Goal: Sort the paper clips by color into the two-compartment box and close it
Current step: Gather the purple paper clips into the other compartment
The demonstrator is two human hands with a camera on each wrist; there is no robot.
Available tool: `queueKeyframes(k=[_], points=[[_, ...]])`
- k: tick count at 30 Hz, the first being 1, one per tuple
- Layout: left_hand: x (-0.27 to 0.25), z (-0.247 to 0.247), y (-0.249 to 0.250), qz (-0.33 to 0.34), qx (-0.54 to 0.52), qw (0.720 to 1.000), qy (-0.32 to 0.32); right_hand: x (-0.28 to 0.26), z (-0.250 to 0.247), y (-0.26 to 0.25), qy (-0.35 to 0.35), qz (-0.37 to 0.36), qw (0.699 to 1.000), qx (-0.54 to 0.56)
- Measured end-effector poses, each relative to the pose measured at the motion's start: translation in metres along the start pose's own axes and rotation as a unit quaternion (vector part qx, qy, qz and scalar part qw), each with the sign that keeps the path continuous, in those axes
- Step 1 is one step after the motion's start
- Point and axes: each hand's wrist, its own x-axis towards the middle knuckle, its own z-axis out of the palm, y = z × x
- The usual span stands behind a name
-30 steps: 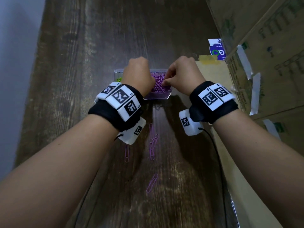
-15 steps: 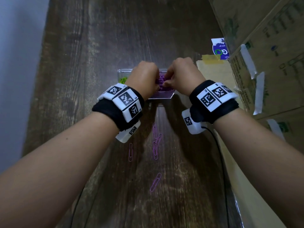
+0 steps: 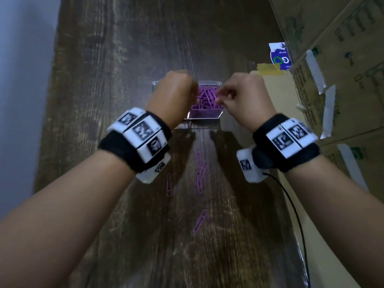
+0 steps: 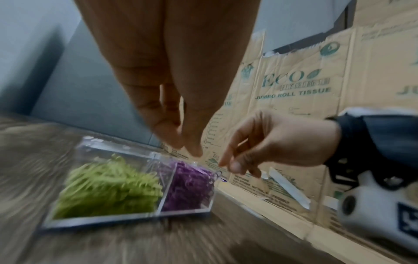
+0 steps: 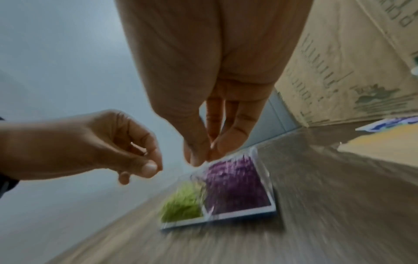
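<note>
Left hand [image 3: 170, 96] and right hand [image 3: 247, 100] above clear box [image 3: 199, 119] at frame centre, fingertips pinched together, hold in either grip impossible to tell, purple clips [image 3: 200, 175] loose on desk [image 3: 124, 59] below.

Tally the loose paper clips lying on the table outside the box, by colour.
Purple loose clips: 5. One lies to the left, three overlap in a cluster, and one is nearest the camera. The cluster count is my best reading.
Green loose clips: 0
Total: 5
</note>
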Motion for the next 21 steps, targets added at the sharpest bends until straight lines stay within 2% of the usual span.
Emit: queueKeyframes(k=[2,5,7,9,13,17,19,21], points=[[-0.033,0.000,-0.010,-0.021,0.001,1.000,-0.018,-0.029,0.008,0.000,-0.039,-0.056,0.997,0.033],[-0.094,0.022,-0.028,-0.133,0.013,0.987,-0.093,-0.056,0.032,-0.001,-0.171,-0.111,0.979,0.014],[-0.129,0.040,-0.030,-0.220,0.005,0.968,-0.121,-0.061,0.049,-0.001,-0.203,-0.135,0.970,-0.019],[-0.146,0.055,-0.024,-0.250,-0.010,0.960,-0.126,-0.061,0.061,0.000,-0.216,-0.148,0.963,-0.059],[-0.150,0.063,-0.019,-0.244,-0.044,0.964,-0.097,-0.059,0.068,0.006,-0.220,-0.140,0.961,-0.094],[-0.152,0.061,-0.015,-0.158,-0.046,0.982,-0.087,-0.065,0.063,0.019,-0.206,-0.106,0.966,-0.111],[-0.153,0.060,-0.016,-0.119,-0.080,0.986,-0.088,-0.071,0.062,0.026,-0.184,-0.095,0.973,-0.101],[-0.150,0.060,-0.019,-0.112,-0.135,0.980,-0.093,-0.077,0.061,0.031,-0.154,-0.079,0.982,-0.081]])
